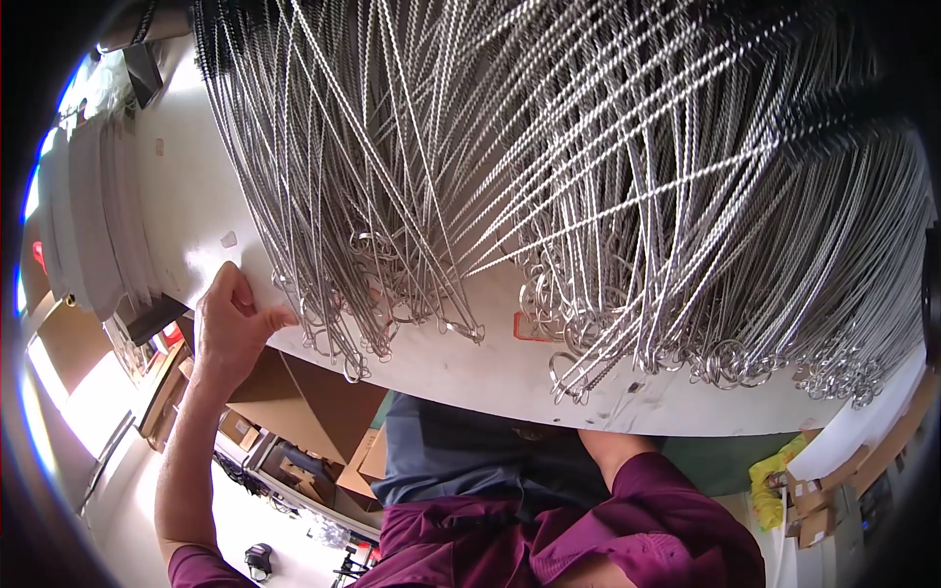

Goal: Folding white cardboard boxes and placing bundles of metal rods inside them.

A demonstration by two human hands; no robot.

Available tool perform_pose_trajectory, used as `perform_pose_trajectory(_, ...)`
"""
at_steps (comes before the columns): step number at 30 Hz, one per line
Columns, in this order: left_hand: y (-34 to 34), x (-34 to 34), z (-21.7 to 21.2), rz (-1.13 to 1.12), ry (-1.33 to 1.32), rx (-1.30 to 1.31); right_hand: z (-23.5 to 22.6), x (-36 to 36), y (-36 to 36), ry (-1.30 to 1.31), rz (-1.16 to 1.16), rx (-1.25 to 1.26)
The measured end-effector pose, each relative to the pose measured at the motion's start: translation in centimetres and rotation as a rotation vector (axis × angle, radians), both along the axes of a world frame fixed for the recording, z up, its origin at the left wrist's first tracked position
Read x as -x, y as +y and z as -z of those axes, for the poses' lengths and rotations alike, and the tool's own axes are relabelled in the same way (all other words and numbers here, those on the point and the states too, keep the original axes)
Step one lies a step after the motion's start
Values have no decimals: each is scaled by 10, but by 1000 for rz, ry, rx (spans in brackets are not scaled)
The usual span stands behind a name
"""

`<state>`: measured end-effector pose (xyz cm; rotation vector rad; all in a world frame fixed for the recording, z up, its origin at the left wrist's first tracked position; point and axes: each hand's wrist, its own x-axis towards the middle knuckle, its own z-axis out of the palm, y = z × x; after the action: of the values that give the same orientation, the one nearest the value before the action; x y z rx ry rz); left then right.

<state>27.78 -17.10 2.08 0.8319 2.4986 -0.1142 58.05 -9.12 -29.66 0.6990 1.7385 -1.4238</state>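
My left hand (pixel 231 318) rests at the near left edge of the white table, its thumb stretched toward the wire ends and apart from the curled fingers. Nothing shows in its grasp. Just right of it lies a bundle of twisted-wire brushes (pixel 338 196), their looped metal ends pointing toward me. A larger heap of the same brushes (pixel 667 216) spreads over the right side, some stems crossing leftward. Black bristles (pixel 833 122) show at the far ends. My right forearm (pixel 610 451) goes under the table edge, which hides the right hand.
The white table (pixel 470 377) curves across in front of my lap. A stack of white sheets (pixel 93 211) stands at the far left. Below the left edge are an open cardboard box (pixel 304 402) and a cluttered shelf. A yellow bag (pixel 769 485) and small cartons (pixel 812 510) are at lower right.
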Motion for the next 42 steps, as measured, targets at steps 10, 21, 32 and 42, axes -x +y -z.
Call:
perform_pose_trajectory(10, 3, -2, -2, 0, -20, -6, -11, 0, 24, -54, 162, 19)
perform_pose_trajectory(21, -3, -2, 3, 38, 25, -6, -23, -17, 15, -134, 371, 52)
perform_pose_trajectory(32, -17, 28, 18, 85, -67, -161, -39, -76, -74, -305, 539, 132)
perform_pose_trajectory(42, -9, 30, 22, 189, -87, -302, 173, -189, -172, -276, 765, 540)
